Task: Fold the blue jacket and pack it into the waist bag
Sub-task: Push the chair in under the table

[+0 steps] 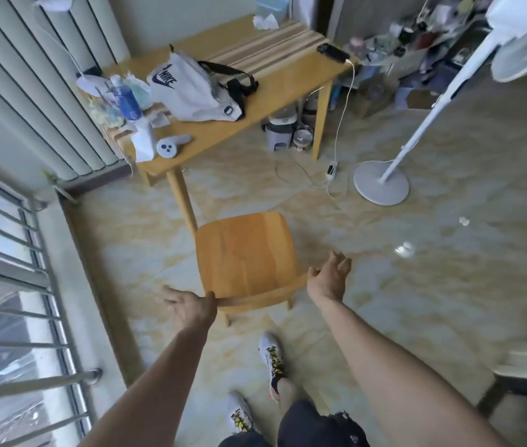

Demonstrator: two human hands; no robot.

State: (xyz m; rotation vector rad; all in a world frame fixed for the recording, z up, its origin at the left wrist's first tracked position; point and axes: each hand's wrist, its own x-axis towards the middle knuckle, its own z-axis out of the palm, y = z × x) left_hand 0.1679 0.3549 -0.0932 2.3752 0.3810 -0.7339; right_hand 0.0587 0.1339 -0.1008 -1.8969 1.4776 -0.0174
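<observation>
Floor [417, 285]: shiny tiles, pale with yellow swirls, under everything
Counter [275, 91]: a yellow wooden one by the curtain, far from the hands, with many small things on top
Fan [381, 183]: white, tall, its round foot stands on the floor to the right of the counter
Chair [244, 259]: a small wooden one, its seat is bare, it stands between the person and the counter
Waist bag [188, 88]: white with a dark logo and a black strap, it lies on the counter, well apart from both hands
Blue jacket: I cannot see it anywhere
Left hand [191, 306]: fingers spread wide, holding nothing, the thumb touches the near edge of the chair seat
Right hand [331, 275]: wide and loose, palm up, holding nothing, just beside the right corner of the chair seat
Shoes [271, 359]: white with yellow and black marks, on the person's feet, on the floor near the chair
Blue bottle [126, 98]: stands at the left end of the counter, just beside the waist bag
Phone [333, 52]: dark, at the far right corner of the counter, with a white cable going down to the floor
</observation>
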